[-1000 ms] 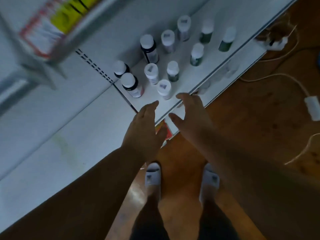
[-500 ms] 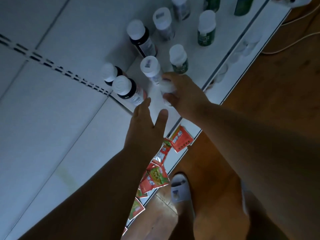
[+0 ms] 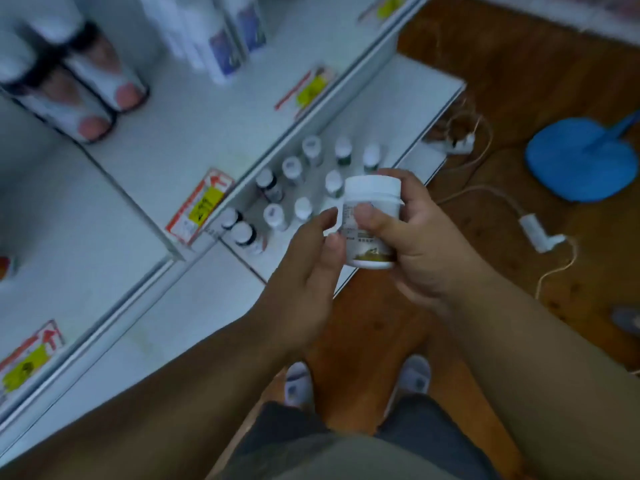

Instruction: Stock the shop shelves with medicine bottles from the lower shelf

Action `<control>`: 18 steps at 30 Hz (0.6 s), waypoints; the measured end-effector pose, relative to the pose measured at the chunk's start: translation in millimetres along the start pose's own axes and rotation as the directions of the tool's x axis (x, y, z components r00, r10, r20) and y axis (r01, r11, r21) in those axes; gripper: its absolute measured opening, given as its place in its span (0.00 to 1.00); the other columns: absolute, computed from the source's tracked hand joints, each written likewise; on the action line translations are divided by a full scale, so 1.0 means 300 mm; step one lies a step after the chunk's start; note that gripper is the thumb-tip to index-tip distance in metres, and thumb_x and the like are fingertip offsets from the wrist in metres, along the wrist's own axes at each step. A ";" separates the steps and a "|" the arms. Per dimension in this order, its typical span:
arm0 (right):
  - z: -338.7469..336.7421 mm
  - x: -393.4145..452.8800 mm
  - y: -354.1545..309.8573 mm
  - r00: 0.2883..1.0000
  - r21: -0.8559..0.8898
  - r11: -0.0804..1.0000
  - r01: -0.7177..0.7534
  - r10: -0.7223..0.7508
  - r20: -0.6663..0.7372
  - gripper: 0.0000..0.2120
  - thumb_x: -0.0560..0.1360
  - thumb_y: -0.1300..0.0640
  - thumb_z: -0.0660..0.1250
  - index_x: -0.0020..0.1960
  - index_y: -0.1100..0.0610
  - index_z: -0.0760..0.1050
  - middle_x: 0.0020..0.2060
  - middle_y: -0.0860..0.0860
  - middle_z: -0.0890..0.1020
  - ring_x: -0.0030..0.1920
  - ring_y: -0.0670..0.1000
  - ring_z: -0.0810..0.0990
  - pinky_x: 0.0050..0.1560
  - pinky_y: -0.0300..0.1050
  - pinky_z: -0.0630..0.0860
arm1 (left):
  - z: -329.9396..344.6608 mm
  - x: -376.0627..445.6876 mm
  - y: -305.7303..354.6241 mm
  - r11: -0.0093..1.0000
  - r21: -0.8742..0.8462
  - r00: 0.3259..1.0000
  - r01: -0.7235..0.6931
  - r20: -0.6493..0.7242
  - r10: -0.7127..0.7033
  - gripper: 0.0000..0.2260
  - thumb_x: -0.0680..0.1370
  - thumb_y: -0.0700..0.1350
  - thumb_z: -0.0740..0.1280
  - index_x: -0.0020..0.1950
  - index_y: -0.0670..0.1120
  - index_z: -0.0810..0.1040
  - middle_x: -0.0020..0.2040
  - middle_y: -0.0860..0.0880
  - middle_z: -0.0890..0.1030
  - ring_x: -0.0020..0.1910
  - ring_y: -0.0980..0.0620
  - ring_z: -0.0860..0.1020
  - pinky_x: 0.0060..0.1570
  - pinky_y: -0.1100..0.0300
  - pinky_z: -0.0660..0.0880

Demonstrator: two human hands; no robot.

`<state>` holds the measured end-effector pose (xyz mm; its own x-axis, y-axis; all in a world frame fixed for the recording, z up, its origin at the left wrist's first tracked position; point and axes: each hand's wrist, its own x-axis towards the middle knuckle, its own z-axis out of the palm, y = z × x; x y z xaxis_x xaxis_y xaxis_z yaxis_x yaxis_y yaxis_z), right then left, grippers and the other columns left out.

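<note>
Dim bluish light, motion blur, wide-angle distortion

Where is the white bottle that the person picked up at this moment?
In the head view it is right of centre: the right hand grips the white bottle above the lower shelf, the left hand touching its label.

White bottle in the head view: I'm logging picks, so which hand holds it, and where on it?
The right hand grips the white bottle around its labelled body, below the cap. The left hand's fingertips touch its side.
</note>
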<state>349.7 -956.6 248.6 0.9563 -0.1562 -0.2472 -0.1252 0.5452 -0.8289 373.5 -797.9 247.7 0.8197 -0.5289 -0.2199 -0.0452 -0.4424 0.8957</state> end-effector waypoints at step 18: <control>-0.123 0.265 -0.894 0.932 -0.386 0.858 0.340 -0.363 0.014 0.14 0.70 0.53 0.64 0.54 0.55 0.71 0.43 0.56 0.78 0.41 0.53 0.79 0.36 0.48 0.79 | 0.073 0.541 0.682 0.904 0.148 0.909 -0.402 -0.053 0.413 0.37 0.73 0.75 0.48 0.77 0.58 0.60 0.72 0.59 0.68 0.69 0.61 0.68 0.67 0.48 0.70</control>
<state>449.7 -1145.7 432.8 0.9402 -0.3318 0.0772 0.1152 0.0966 -0.9886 484.8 -990.1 386.8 0.7570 -0.6251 0.1901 -0.4545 -0.2947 0.8406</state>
